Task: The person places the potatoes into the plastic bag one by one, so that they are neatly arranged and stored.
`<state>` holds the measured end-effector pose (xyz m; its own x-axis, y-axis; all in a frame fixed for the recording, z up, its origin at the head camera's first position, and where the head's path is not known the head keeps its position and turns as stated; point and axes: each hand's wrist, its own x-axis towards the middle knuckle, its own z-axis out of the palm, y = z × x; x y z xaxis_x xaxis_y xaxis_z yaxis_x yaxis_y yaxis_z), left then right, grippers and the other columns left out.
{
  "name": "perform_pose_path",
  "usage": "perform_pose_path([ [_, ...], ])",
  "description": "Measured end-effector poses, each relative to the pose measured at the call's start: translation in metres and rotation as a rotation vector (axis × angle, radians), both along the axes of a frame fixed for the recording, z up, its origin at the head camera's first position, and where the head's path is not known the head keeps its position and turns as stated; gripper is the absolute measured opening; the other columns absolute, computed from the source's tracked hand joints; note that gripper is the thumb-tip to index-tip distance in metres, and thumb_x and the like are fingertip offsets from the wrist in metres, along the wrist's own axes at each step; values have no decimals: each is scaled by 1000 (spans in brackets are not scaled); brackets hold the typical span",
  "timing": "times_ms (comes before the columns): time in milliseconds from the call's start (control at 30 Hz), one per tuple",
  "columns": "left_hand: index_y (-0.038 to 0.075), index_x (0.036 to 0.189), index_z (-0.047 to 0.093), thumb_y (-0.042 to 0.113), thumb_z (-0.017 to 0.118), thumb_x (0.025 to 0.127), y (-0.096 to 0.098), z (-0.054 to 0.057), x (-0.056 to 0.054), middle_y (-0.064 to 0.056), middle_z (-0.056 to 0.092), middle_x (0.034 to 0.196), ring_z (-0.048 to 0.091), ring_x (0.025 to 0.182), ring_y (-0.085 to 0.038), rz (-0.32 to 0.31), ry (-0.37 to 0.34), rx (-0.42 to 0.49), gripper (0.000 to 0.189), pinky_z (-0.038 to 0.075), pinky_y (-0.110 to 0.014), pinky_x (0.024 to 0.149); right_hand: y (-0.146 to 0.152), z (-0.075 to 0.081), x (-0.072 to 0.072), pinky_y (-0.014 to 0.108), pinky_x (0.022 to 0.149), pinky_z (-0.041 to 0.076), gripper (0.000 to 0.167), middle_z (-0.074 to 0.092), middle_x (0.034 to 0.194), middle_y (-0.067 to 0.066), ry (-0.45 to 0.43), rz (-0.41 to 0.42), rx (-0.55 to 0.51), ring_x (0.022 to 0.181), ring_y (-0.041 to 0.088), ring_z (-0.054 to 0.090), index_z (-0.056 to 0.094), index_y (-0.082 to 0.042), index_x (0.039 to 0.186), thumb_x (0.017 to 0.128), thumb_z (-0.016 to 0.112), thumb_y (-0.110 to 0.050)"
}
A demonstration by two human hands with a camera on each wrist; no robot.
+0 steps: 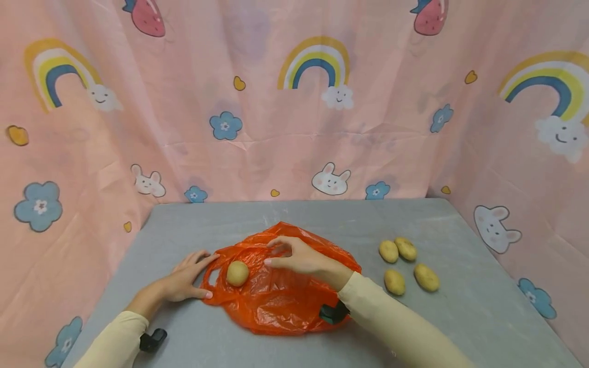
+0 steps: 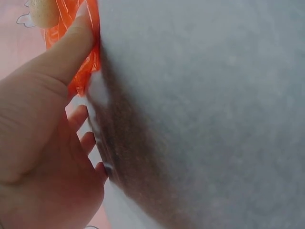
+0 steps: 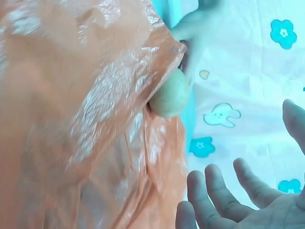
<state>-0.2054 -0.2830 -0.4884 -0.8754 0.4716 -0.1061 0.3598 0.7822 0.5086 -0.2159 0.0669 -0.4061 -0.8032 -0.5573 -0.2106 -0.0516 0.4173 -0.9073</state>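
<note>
A red-orange plastic bag (image 1: pixel 285 301) lies spread on the grey table, its handle end toward the left. One potato (image 1: pixel 237 273) sits on the bag near that handle opening; it also shows as a pale round shape in the right wrist view. My left hand (image 1: pixel 186 281) rests at the bag's left edge, thumb and index finger spread apart, the thumb touching the plastic in the left wrist view. Above the middle of the bag hovers my right hand (image 1: pixel 296 255), a short way right of the potato, holding nothing, its fingers (image 3: pixel 219 191) parted and loosely bent.
Several potatoes (image 1: pixel 394 282) lie grouped on the table (image 1: pixel 478 317) to the right of the bag. A pink patterned curtain (image 1: pixel 276 163) stands behind the table and along both sides.
</note>
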Motion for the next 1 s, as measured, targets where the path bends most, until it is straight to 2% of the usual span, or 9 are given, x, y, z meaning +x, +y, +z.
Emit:
perform_pose_path([
  [133, 19, 158, 35, 57, 80, 78, -1, -2, -1, -17, 32, 156, 26, 145, -46, 2, -2, 8, 99, 25, -77, 107, 15, 1, 3, 45, 98, 54, 52, 52, 144, 18, 18, 3, 12, 129, 34, 56, 54, -5, 140, 97, 69, -31],
  [333, 19, 158, 34, 61, 78, 78, -2, 1, 0, -20, 32, 156, 25, 144, -48, -4, 3, 9, 101, 24, -78, 107, 36, 5, 7, 46, 96, 54, 48, 50, 144, 23, 63, 40, 7, 127, 36, 57, 54, -5, 138, 99, 65, -32],
  [467, 18, 158, 34, 60, 78, 78, -1, 0, 0, -19, 32, 157, 25, 145, -48, -1, -4, 9, 100, 23, -78, 108, 52, 7, 10, 51, 102, 50, 49, 41, 155, 23, 118, 46, 11, 133, 39, 52, 53, -7, 140, 101, 62, -34],
  [567, 19, 158, 34, 61, 77, 79, 1, 1, 0, -20, 31, 157, 25, 145, -49, -4, -11, 13, 100, 23, -78, 108, 65, 6, 11, 57, 107, 45, 52, 41, 156, 23, 157, 33, 9, 135, 42, 49, 51, -6, 143, 102, 61, -35],
  [633, 19, 159, 33, 62, 77, 78, 1, 1, -1, -20, 31, 157, 24, 145, -49, -6, -16, 12, 101, 22, -78, 109, 74, 6, 11, 60, 108, 44, 53, 49, 149, 25, 181, 25, 2, 135, 45, 48, 49, -4, 144, 102, 59, -34],
  [767, 18, 159, 33, 61, 77, 79, 1, 0, 0, -20, 30, 158, 23, 146, -47, -7, -15, 15, 101, 21, -78, 110, 92, 6, 10, 59, 106, 46, 52, 50, 147, 26, 216, 7, 1, 134, 46, 48, 48, -2, 145, 103, 58, -32],
  [1000, 18, 159, 33, 61, 75, 81, -3, 0, 2, -22, 31, 156, 24, 143, -51, -30, 18, 24, 98, 22, -80, 106, 127, 7, 6, 57, 102, 49, 51, 50, 147, 24, 245, -32, 61, 133, 44, 49, 49, -6, 145, 102, 60, -32],
])
